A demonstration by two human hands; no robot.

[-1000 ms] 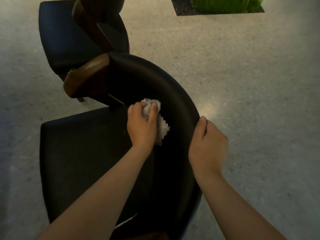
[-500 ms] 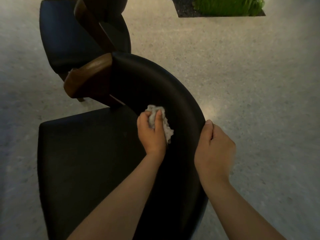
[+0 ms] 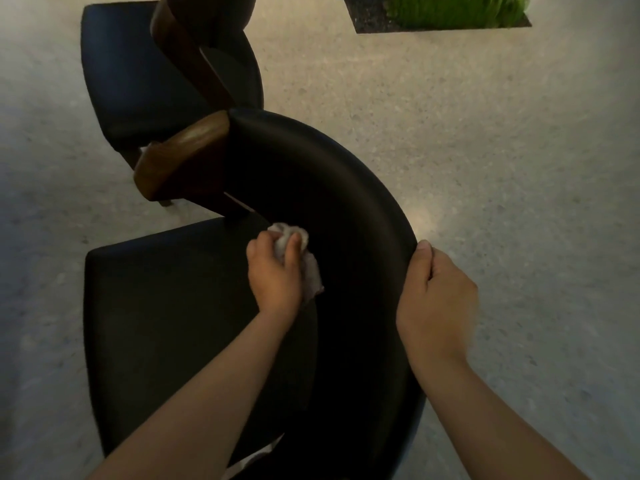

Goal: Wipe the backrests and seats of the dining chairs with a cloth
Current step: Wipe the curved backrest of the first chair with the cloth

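Standing on speckled floor [image 3: 491, 174]: dark, perhaps leather chair [image 3: 332, 188].

- You have a pale speckled stone floor [image 3: 502, 161] all around your grip.
- A soft light patch [image 3: 429, 216] gleams just beyond it.
- A dark rectangular bed of green grass [image 3: 450, 12] lies far ahead.

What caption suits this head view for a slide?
Left hand presses a cloth against the black backrest; right hand grips its top edge.
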